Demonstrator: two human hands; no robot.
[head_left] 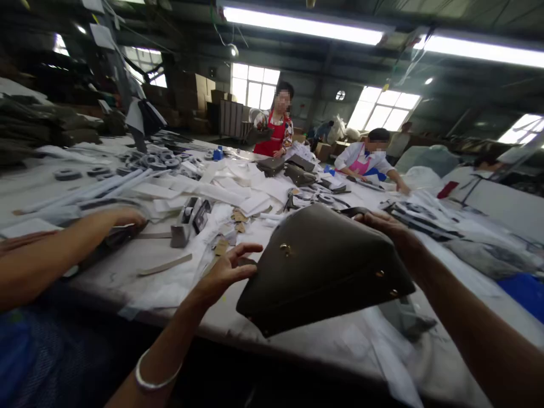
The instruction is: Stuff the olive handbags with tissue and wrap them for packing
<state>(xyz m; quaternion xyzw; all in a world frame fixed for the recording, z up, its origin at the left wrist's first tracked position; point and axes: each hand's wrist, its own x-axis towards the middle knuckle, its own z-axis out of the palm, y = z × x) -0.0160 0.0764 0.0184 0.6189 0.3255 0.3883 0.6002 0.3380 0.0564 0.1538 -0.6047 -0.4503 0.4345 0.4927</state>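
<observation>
Bag (327, 266), dark and fully shaped, tilted between the hands, metal fittings (380, 274) already attached; any unfinished work cannot be told from this side. The right hand (385, 224) grips its upper edge; the left hand (223, 272), thumb and fingers spread, reaches its opposite side, contact uncertain. Hidden are the bag's far face, interior and part of the right-hand grip.

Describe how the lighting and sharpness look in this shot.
In the head view, the ceiling tubes and windows glare white; in the head view, the dark bag's underside sinks into shadow, though its gold studs catch light; also in the head view, the edges look stretched and soft.
</observation>
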